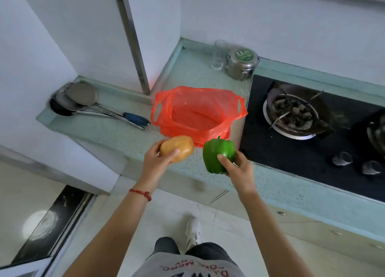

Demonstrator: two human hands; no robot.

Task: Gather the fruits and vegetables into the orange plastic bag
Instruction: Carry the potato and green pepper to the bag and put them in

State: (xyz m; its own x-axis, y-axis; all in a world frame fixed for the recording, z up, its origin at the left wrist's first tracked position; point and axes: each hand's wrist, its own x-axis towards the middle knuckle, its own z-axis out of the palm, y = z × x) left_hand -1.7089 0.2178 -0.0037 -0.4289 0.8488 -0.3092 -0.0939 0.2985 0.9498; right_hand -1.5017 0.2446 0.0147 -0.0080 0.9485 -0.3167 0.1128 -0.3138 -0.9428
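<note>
Two grips: one potato [177,149], one pepper [218,156], one bag [198,114].

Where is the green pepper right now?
The green pepper is in the right hand, just in front of the orange bag, beside the potato.

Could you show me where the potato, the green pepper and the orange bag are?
potato [180,147]: head view, bare top of its skin.
green pepper [214,154]: head view, glossy front side.
orange bag [177,102]: head view, far wall near the rim.
</note>
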